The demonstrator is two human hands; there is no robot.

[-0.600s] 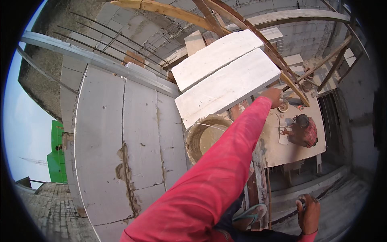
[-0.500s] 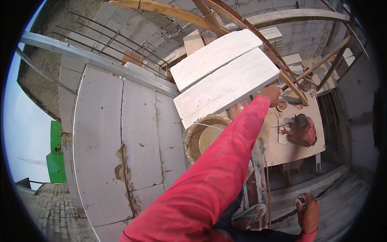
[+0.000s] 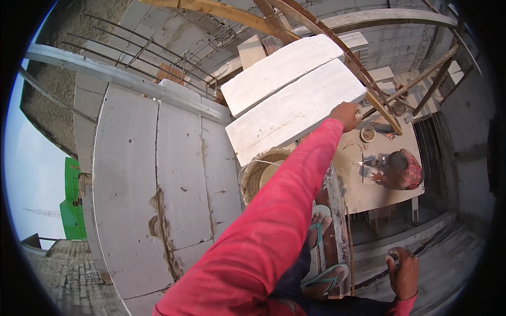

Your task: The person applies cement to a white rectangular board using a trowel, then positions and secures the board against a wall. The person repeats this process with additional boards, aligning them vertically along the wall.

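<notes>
My left hand, at the end of a pink sleeve, reaches across to the near right edge of two white blocks lying side by side. Its fingers are curled, and what they grip is unclear. Under my forearm is a round mortar bucket, partly hidden. My right hand, low at the right, is closed round a small dark object that I cannot identify. My sandalled feet show below the bucket, on a narrow wood and concrete strip.
Jointed wall blocks fill the left. Rebar and wooden beams cross above. Below right, a co-worker in a checked shirt crouches on a pale platform near a small bucket. A dark opening lies beside it.
My left hand has moved a little up and left along the block's edge, and more of my sandals shows. The co-worker's head and hands have shifted slightly. The view has shifted slightly.
</notes>
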